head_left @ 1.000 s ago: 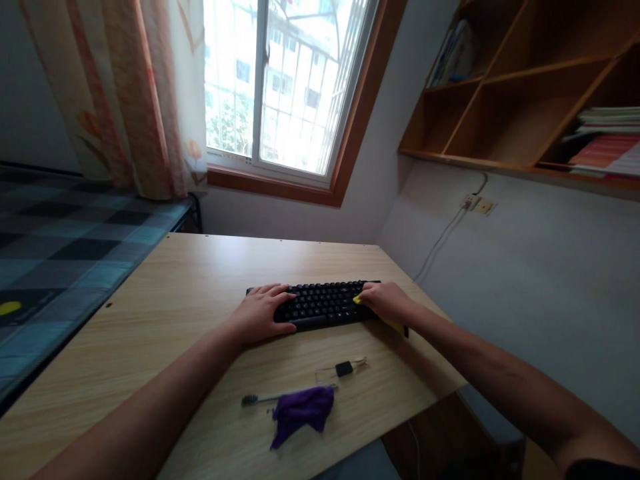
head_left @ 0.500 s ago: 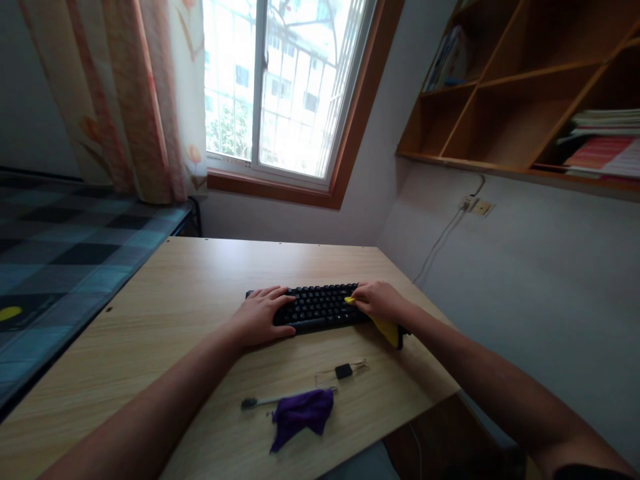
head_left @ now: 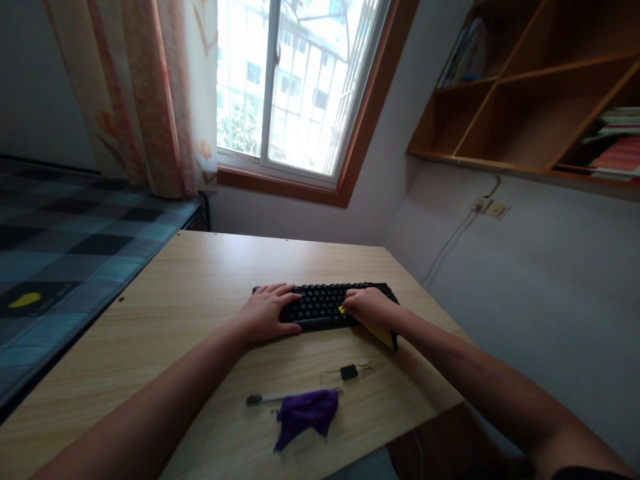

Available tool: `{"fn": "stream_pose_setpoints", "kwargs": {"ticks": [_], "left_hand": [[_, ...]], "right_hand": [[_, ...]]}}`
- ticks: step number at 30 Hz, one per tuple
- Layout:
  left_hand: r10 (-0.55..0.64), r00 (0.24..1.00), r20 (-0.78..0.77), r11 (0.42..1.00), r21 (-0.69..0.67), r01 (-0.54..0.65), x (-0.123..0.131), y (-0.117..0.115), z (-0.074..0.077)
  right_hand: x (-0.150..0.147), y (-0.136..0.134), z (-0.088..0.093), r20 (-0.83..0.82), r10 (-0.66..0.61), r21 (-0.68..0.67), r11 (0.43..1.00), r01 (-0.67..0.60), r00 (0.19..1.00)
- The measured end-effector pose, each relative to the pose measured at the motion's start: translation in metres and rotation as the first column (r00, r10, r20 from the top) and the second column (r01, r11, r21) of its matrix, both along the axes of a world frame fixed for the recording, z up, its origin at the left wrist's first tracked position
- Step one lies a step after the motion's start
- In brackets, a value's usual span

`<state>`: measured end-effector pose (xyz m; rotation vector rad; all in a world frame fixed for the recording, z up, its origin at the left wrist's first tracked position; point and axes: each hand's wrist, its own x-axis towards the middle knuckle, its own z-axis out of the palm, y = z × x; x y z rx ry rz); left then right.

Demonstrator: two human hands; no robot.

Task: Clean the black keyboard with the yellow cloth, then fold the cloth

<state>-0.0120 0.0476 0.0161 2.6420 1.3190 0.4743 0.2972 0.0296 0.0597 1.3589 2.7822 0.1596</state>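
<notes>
A black keyboard (head_left: 320,303) lies on the wooden desk (head_left: 190,313). My left hand (head_left: 267,312) rests on the keyboard's left end, fingers stretched over the keys and the edge. My right hand (head_left: 367,307) presses a yellow cloth (head_left: 380,333) onto the keys right of the middle; the cloth shows at my fingertips and under my wrist. Nearer to me lie a crumpled purple cloth (head_left: 305,413), a thin brush (head_left: 265,399) partly under it, and a small black piece with a clear part (head_left: 349,372).
A bed with a checked cover (head_left: 65,247) stands to the left of the desk. Behind are a window (head_left: 295,87) with a curtain (head_left: 135,93). Wooden wall shelves (head_left: 530,87) with books hang at the right, above a socket and cable (head_left: 493,208).
My right hand has slid the yellow cloth leftward along the keys from the keyboard's right end. My left hand has stayed on the left end. The view has shifted slightly.
</notes>
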Motion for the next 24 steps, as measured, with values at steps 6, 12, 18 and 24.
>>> {"fn": "stream_pose_setpoints", "kwargs": {"ticks": [6, 12, 18, 24], "left_hand": [[0.001, 1.0, 0.025, 1.0, -0.011, -0.001, 0.0, -0.002, 0.002], [-0.001, 1.0, 0.022, 1.0, 0.001, 0.001, 0.001, -0.003, 0.003], [-0.006, 1.0, 0.012, 1.0, 0.001, 0.006, 0.0, -0.002, 0.001], [-0.013, 0.999, 0.03, 1.0, 0.001, 0.013, -0.001, -0.003, 0.0]], "right_hand": [[-0.014, -0.002, -0.007, -0.102, 0.016, 0.038, 0.999, -0.012, 0.995], [-0.04, -0.007, -0.003, 0.03, 0.029, 0.04, 0.999, -0.03, 0.999], [-0.032, -0.008, 0.007, 0.119, -0.023, 0.027, 0.999, 0.02, 0.993], [-0.011, -0.001, 0.023, 0.22, -0.094, -0.002, 0.995, 0.096, 0.971]]}}
